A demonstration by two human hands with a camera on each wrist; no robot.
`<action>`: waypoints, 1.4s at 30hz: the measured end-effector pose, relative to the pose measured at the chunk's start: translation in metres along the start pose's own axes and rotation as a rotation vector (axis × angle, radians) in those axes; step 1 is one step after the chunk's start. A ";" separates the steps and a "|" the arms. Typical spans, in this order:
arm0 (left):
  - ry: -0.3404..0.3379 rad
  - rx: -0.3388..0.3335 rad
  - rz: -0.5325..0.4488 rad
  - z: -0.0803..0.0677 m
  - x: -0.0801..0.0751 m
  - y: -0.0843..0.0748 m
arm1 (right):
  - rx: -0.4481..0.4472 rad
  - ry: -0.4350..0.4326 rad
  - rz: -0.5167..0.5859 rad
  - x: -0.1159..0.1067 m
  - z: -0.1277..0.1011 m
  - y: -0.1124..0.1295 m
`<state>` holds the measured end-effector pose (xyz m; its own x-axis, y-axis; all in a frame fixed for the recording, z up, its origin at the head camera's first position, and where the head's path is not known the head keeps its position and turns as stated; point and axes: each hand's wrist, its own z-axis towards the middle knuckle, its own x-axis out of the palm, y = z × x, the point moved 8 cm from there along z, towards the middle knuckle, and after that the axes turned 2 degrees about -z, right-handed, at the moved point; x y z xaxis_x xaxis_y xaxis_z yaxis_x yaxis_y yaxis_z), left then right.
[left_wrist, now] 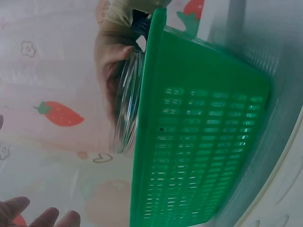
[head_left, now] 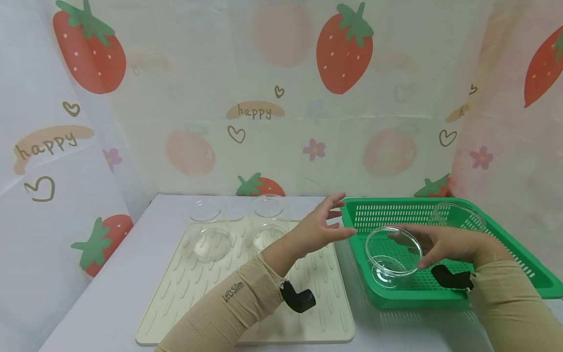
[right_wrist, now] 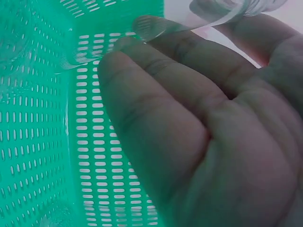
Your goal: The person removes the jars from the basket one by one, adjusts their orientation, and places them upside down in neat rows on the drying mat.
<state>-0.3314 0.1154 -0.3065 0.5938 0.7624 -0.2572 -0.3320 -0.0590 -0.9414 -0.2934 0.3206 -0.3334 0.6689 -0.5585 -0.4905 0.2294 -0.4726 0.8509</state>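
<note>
while the right hand (head_left: 444,244) gripped the clear glass bowl (head_left: 393,256) by its rim, tilted just above the green basket (head_left: 528,266), the left hand (head_left: 323,226) hovered loose and empty beside it, and that glass looked slick, stiff and breakable, so the rim seemed the safest hold.

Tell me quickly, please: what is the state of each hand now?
Left hand: open, fingers spread, holding nothing, above the mat's right edge.
Right hand: holding a clear glass bowl over the green basket.
</note>
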 end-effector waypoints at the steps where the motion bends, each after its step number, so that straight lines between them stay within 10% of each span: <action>1: 0.000 -0.001 0.001 0.000 0.000 0.000 | 0.010 -0.007 -0.007 0.000 0.000 0.000; 30: 0.019 -0.003 -0.006 -0.002 0.000 0.005 | -0.086 0.076 -0.025 0.009 0.016 0.003; 42: 0.012 -0.003 -0.027 -0.002 -0.002 0.005 | -0.143 -0.049 -0.074 -0.003 0.017 0.009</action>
<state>-0.3327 0.1121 -0.3114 0.6110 0.7562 -0.2342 -0.3135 -0.0406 -0.9487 -0.3059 0.3065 -0.3274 0.6121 -0.5598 -0.5585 0.3771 -0.4141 0.8284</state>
